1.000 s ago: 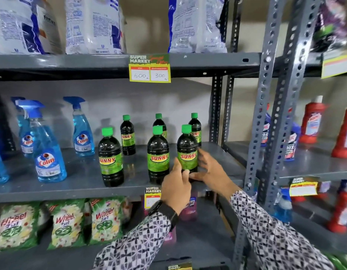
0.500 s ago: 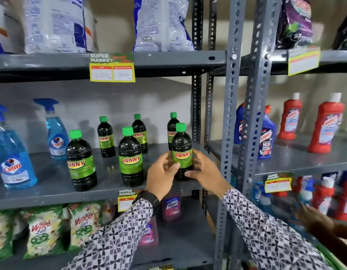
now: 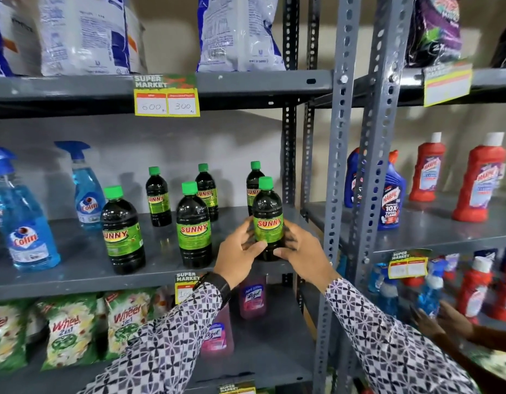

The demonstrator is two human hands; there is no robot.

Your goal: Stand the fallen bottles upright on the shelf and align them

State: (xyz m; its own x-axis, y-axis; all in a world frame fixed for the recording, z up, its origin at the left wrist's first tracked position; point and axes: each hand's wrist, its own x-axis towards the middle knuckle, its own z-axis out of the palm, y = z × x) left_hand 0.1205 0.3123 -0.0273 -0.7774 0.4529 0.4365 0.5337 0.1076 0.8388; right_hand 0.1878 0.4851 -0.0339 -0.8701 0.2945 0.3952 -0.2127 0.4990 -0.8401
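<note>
Aligning step: left hand (image 3: 240, 251) and right hand (image 3: 300, 253) clasp the upright right bottle (image 3: 267, 220) on the shelf (image 3: 75, 277); next, probably square it with the near row.

The grey painted metal shelf (image 3: 75, 268) is seen with a smooth, dull sheen. The dark green-capped plastic bottles (image 3: 193, 226) are rendered glossy (highlights on the shoulders), with shiny green paper labels (image 3: 195, 230). The patterned black-and-white cloth sleeves (image 3: 172, 336) are shown matt.
</note>
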